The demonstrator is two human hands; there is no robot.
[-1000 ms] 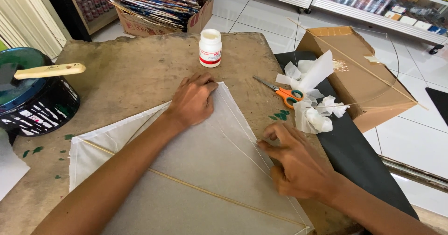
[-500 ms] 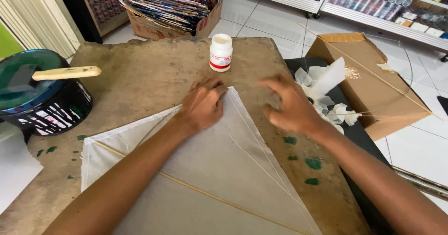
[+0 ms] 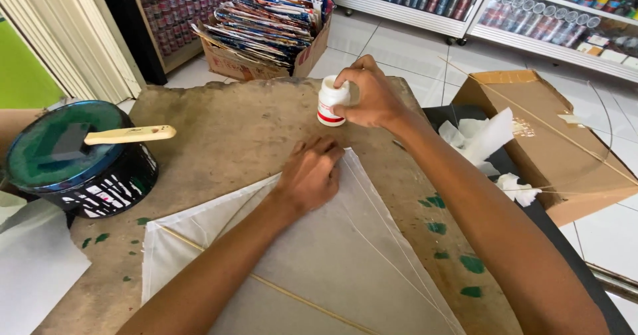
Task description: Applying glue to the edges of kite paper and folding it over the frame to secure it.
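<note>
Head view: the right hand (image 3: pixel 372 99) is curled around a small white glue bottle (image 3: pixel 330 102) with a red band, which stands upright near the far edge of the tabletop (image 3: pixel 219 135). The fingers wrap its top and upper side and the thumb is on the near side. Whether the base rests on the surface or is just lifted cannot be told. The bottle looks like light, rigid plastic, smooth enough to slip if pinched only at the cap, so a hold around its body seems the safer place.

The left hand (image 3: pixel 311 175) lies flat with fingers spread and pressed down on the far tip of a white paper kite (image 3: pixel 319 262), which covers the near middle of the tabletop. Thin bamboo sticks (image 3: pixel 266 285) run across the sheet. The paper is probably very light, limp and easy to tear or crease; the sticks are the stiffer parts, so pressing or lifting near them looks kinder than pulling on bare paper.

At the left edge stands a black paint can (image 3: pixel 80 169) of green paint with a wooden-handled brush (image 3: pixel 126 134) laid across it. Green paint spots (image 3: pixel 452 242) mark the right side of the tabletop. Beyond the right edge sits an open cardboard box (image 3: pixel 551 149) with crumpled white paper scraps (image 3: pixel 482 139).
</note>
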